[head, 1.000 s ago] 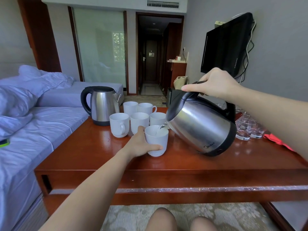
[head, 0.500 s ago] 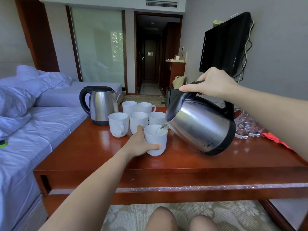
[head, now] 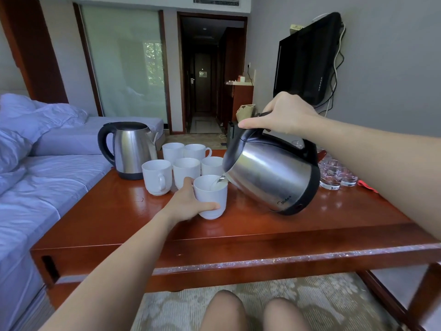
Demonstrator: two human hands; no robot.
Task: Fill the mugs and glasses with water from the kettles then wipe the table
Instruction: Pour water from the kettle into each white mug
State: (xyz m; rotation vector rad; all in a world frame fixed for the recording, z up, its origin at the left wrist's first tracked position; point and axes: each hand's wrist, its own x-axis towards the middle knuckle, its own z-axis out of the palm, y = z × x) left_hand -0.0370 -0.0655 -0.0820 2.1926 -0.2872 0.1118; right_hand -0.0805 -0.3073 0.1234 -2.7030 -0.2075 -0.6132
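Our right hand (head: 284,113) curls round the black handle of a steel kettle (head: 269,180), with the thumb stretched forward over the lid. The kettle is lifted off the table (head: 310,225) and tipped to the left. Its spout sits just over the rim of a white mug (head: 211,199), and a thin stream of water (head: 220,179) runs into it. Our left hand (head: 188,204) wraps round the left side of that mug, thumb across the front and fingers behind it, while the mug stands on the table near the front of the group. Just behind it are five more mugs (head: 186,170), three in a row and two further back, all upright and close together. A second kettle (head: 130,149) stands upright at the far left corner of the table, beside the bed (head: 35,187), with its handle turned left. On the right, partly hidden behind our right arm, is a cluster of clear glasses (head: 336,173), and just beside them the edge of a red cloth (head: 367,186).
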